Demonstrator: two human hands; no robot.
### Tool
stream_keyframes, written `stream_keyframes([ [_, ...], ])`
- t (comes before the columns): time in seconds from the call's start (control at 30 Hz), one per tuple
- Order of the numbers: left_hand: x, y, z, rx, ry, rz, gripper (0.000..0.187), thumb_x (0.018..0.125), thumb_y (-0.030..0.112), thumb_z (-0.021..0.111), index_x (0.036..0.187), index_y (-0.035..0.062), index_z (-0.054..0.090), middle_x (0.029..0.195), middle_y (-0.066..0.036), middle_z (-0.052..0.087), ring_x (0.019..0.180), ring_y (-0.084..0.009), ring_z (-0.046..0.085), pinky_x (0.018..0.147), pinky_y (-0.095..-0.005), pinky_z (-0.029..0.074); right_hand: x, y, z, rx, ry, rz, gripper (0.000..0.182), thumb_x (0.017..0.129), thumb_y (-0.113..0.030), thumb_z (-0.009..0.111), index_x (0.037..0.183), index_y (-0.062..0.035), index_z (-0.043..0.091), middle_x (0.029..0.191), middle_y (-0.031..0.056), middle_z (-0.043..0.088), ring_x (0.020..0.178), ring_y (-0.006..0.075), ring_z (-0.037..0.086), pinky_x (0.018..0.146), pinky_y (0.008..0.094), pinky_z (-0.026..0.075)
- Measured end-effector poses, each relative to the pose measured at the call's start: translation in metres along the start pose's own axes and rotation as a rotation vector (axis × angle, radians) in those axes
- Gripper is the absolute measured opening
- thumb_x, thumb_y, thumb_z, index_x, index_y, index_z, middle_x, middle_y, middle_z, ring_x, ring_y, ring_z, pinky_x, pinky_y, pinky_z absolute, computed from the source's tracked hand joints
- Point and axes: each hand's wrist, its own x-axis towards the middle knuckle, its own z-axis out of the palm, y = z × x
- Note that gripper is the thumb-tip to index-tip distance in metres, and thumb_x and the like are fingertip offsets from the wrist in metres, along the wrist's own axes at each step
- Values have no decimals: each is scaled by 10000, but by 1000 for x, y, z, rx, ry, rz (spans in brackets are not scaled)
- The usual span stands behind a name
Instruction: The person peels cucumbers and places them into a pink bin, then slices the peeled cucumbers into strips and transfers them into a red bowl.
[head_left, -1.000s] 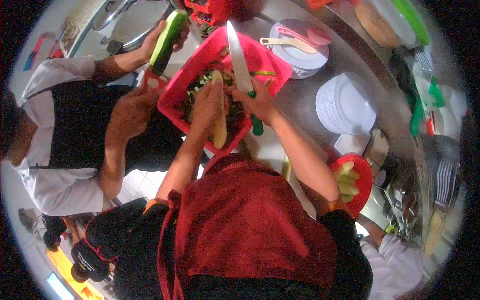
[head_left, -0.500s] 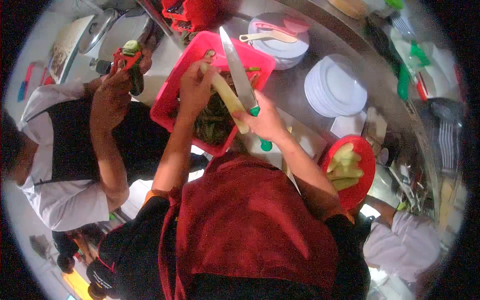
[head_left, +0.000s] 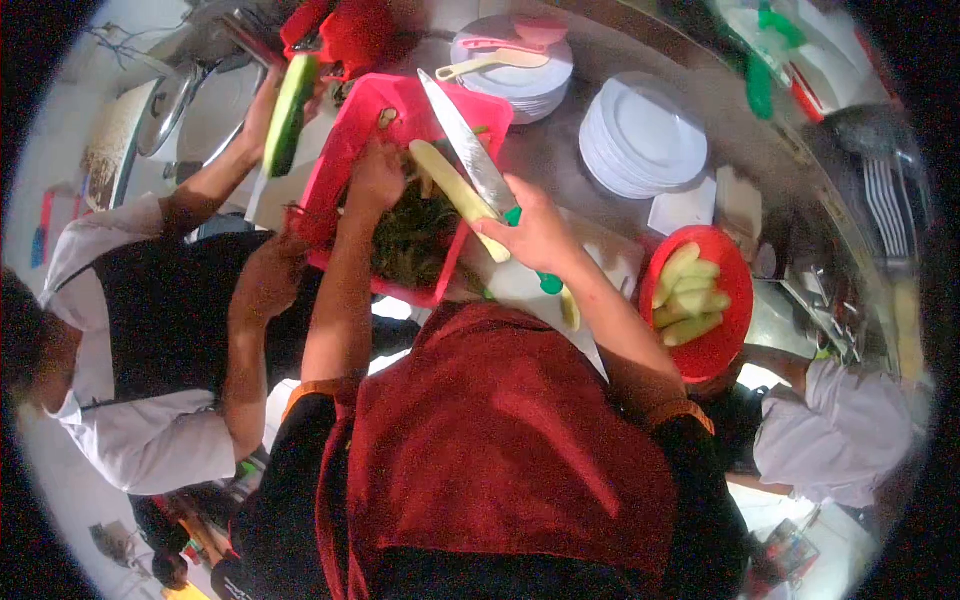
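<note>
My right hand (head_left: 533, 228) is closed round the green handle of a kitchen knife (head_left: 466, 142), its blade pointing up and left. The same hand grips the lower end of a peeled cucumber (head_left: 452, 188), which lies alongside the blade above the pink basin (head_left: 487, 97). Over the basin, my left hand (head_left: 378, 178) is apart from the cucumber; its fingers are dim and blurred. A small pale cut piece (head_left: 387, 118) rests at the basin's far wall, just beyond those fingertips. Dark green peelings (head_left: 410, 240) fill the bottom of the basin.
A red bowl (head_left: 738, 318) of peeled cucumbers (head_left: 690, 295) stands at the right. A cutting board (head_left: 600, 255) lies before me, with plate stacks (head_left: 645, 135) (head_left: 515, 80) behind. On the left, a co-worker's raised hand (head_left: 262, 115) holds a partly peeled cucumber (head_left: 292, 115).
My left hand has let go of the cucumber's upper end and moved down and left over the basin. My right hand keeps the knife and cucumber. The co-worker's hands have moved apart.
</note>
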Motion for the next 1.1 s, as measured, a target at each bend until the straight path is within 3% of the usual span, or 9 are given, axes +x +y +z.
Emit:
stream_keyframes([
  [0.13,-18,4,1,526,-34,230,312,913,237,479,1076,-15,565,935,-224,656,806,-394,629,714,-445,497,-21,14,-15,-79,142,-99,563,779,-252,743,1227,10,524,1015,183,651,865,229,645,776,344,502],
  [0.23,-22,97,-37,-501,-413,-263,307,938,282,507,996,-3,605,817,-105,649,740,-182,619,673,-314,471,-36,37,-24,-12,100,215,534,793,-237,736,1222,-6,517,861,98,642,619,132,599,541,288,482],
  [0.33,-57,133,-15,-1238,-695,-336,281,952,270,524,991,16,638,765,-27,615,691,-103,562,634,-269,451,-51,22,-24,387,81,217,514,799,-223,731,1215,-17,511,768,33,598,480,63,500,408,238,389],
  [0.47,-52,168,9,-1215,-300,-557,218,943,247,563,906,42,626,765,-13,598,716,-107,547,624,-275,429,-79,17,-26,438,6,323,505,810,-228,725,1216,-25,506,775,39,603,477,76,497,424,243,418],
  [0.67,21,58,16,-933,98,-385,393,976,369,476,794,32,565,649,-17,523,525,-133,454,531,-307,395,-183,10,-77,405,295,474,577,815,-214,711,1303,-37,459,840,60,626,524,91,539,444,236,437],
  [0.8,12,41,-11,-124,-352,-413,457,950,430,472,907,14,656,730,-135,567,645,-223,547,630,-402,440,-253,45,-119,427,829,646,491,820,-143,677,1270,-60,499,923,64,643,634,110,585,487,231,450],
  [0.87,9,15,4,457,-510,-86,438,946,382,455,1026,-2,651,954,-215,632,911,-311,613,785,-423,464,-255,58,-125,508,1091,552,429,819,-162,678,1210,-61,533,845,33,627,588,85,538,467,226,418],
  [1.03,38,-55,54,-76,-665,68,342,904,200,426,1163,69,606,1191,-175,599,1104,-346,555,948,-446,426,-257,139,-150,539,993,487,341,831,-160,668,1135,-57,553,797,4,601,562,69,481,471,226,390],
  [1.1,45,-24,46,294,-732,342,317,891,183,448,1133,59,609,1154,-178,611,1087,-355,561,924,-447,439,-247,159,-150,537,1063,511,285,844,-144,657,1102,-70,560,750,-23,556,555,68,458,490,232,393],
])
